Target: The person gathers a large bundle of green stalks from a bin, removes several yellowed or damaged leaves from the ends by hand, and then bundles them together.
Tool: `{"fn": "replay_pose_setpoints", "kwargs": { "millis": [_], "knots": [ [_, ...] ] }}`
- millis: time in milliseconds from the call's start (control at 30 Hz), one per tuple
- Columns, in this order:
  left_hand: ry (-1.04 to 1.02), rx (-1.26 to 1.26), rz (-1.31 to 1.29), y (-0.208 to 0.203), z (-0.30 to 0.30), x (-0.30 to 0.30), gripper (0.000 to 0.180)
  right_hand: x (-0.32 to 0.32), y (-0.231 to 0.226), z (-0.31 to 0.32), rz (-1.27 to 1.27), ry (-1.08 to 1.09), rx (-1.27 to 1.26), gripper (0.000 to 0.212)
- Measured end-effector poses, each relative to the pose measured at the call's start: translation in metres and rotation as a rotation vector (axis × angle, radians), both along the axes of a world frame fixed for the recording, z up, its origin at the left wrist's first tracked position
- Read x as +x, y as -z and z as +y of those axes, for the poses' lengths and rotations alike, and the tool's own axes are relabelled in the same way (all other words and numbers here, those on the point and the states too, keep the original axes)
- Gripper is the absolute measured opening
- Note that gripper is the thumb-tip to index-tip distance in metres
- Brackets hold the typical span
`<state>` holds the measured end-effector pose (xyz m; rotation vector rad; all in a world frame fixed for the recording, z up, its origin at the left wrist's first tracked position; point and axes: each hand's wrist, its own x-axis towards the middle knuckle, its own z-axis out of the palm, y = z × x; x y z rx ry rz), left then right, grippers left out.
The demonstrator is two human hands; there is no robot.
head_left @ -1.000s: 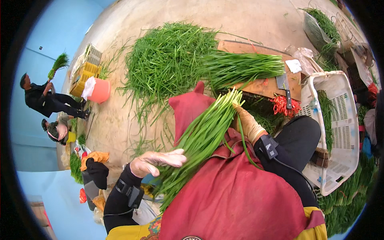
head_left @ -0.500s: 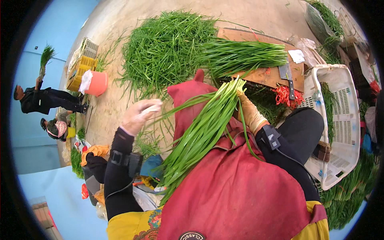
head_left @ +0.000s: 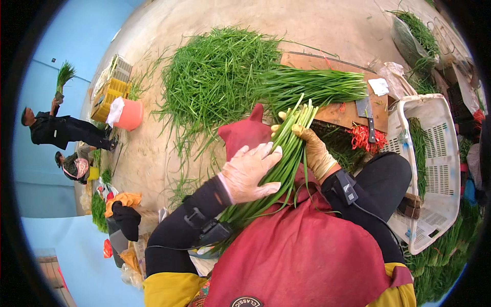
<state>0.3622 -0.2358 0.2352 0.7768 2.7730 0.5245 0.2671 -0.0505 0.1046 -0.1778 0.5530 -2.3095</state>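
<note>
A bunch of garlic chives (head_left: 279,153) slants across my lap, pale stem ends up, leaves trailing down to the left. My right hand (head_left: 314,151), in a yellowish glove, is closed round the bunch just below the stem ends. My left hand (head_left: 250,174), in a thin whitish glove, lies over the leaves lower down with its fingers stretched and thumb apart. Behind the bunch is a dark red apron (head_left: 302,250). Neatly laid chives (head_left: 317,86) rest on a brown board (head_left: 376,115), beside a cleaver (head_left: 365,110) and red ties (head_left: 360,138).
Ahead, a loose heap of chives (head_left: 215,77) covers part of the floor. A white plastic basket (head_left: 440,189) stands at my right. Off to the left are an orange-red bucket (head_left: 130,113), a yellow crate (head_left: 110,97) and two people; one standing person (head_left: 69,128) holds up a green bunch.
My left hand has moved right and down from beside the bunch onto its leaves, its fingers spreading. My right hand still holds the bunch, which now stands a little steeper.
</note>
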Motion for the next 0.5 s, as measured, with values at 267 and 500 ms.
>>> {"fn": "replay_pose_setpoints", "kwargs": {
  "millis": [267,500],
  "knots": [
    [-0.084,0.992,-0.65,-0.013,-0.026,-0.072,0.088,0.004,-0.059,0.012,0.084,0.023,-0.195,0.083],
    [-0.075,1.428,-1.54,0.049,0.028,-0.014,0.117,0.002,-0.064,0.053,0.196,0.165,-0.045,0.093]
  ]
}}
